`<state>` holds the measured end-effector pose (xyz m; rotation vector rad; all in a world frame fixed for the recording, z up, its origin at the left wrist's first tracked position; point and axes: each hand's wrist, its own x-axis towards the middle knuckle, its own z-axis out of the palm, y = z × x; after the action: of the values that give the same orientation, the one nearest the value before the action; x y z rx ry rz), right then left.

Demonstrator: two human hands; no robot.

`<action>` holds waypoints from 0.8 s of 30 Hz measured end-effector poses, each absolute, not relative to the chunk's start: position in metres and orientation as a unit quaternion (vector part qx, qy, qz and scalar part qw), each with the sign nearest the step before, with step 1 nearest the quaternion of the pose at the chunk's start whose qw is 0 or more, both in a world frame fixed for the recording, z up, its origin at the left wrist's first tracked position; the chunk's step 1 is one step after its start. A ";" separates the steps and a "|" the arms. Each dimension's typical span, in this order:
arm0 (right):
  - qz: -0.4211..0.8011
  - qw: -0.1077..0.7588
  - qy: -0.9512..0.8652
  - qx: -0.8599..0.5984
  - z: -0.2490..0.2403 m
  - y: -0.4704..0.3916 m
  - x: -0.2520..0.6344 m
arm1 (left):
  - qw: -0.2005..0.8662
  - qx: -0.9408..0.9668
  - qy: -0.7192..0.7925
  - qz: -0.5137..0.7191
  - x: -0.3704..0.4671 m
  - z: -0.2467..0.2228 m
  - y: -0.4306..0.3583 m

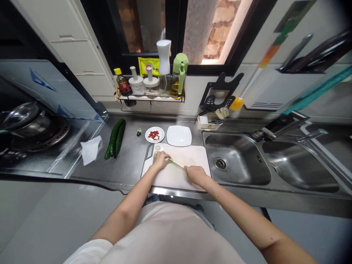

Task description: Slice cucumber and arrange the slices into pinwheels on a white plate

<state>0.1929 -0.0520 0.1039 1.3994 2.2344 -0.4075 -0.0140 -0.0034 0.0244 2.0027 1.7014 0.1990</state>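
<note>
On a white cutting board (178, 181), my left hand (160, 160) is closed with its fingers bent over a cucumber piece (169, 161), most of which it hides. My right hand (195, 174) is wrapped round the handle of a kitchen knife (177, 165). The blade points left, its tip beside the cucumber piece at my left fingertips. A pale green cucumber slice (157, 147) lies near the board's upper left corner, with another partly hidden by my left hand. Behind the board stand an empty white plate (179, 136) and a round plate (147, 138) of chopped red pieces (154, 135).
Two whole cucumbers (115, 138) and a white tissue (91, 150) lie on the steel counter to the left, with cucumber ends (139, 132) nearby. A double sink (238, 161) is right of the board. A seasoning rack (152, 98) hangs behind; a pot (29, 121) sits far left.
</note>
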 end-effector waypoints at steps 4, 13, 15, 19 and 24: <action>-0.139 0.236 0.822 0.500 0.108 -0.047 0.194 | 0.252 0.734 0.626 0.072 -0.014 0.025 -0.004; -0.102 0.233 0.837 0.484 0.106 -0.044 0.196 | 0.251 0.733 0.628 0.069 -0.014 0.025 -0.004; -0.101 0.233 0.837 0.485 0.105 -0.044 0.196 | 0.251 0.733 0.629 0.070 -0.013 0.025 -0.004; -0.104 0.231 0.834 0.490 0.103 -0.044 0.198 | 0.249 0.734 0.628 0.072 -0.013 0.024 -0.004; -0.124 0.240 0.828 0.492 0.107 -0.045 0.198 | 0.243 0.737 0.626 0.071 -0.014 0.024 -0.004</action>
<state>0.1977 -0.0454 0.1068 1.3459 2.2652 -0.3395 -0.0135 -0.0036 0.0235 2.0147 1.7102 0.1940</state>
